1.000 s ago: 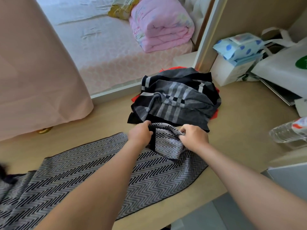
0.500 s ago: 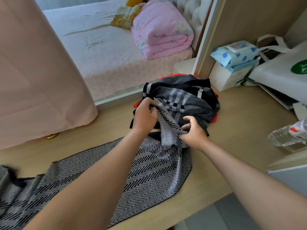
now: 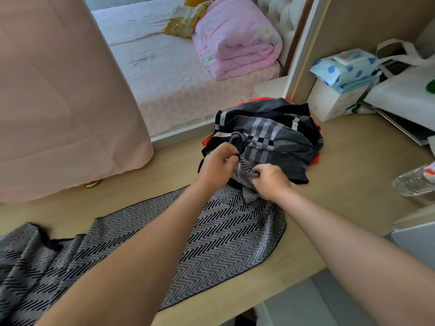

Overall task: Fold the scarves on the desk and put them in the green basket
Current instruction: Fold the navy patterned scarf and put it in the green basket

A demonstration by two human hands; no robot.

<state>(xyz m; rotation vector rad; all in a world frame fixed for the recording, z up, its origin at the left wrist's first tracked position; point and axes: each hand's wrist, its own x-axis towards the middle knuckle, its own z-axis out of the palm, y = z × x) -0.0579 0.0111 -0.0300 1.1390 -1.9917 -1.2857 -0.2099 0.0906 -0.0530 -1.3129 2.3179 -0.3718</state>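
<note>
A long grey-and-black zigzag scarf lies stretched across the wooden desk, running off to the lower left. Its right end is lifted off the desk. My left hand pinches one corner of that end, and my right hand pinches the edge a little to the right, close beside it. Just behind my hands sits a heap of dark grey striped and checked scarves with red cloth showing underneath. No green basket is in view.
A plastic water bottle lies at the desk's right edge. White boxes with a blue dotted wipes pack and a white bag stand at the back right. A pink curtain hangs on the left, with a bed beyond.
My hands lifted the zigzag scarf's right end off the desk, carried it toward the scarf heap, and have now drawn close together, still gripping it.
</note>
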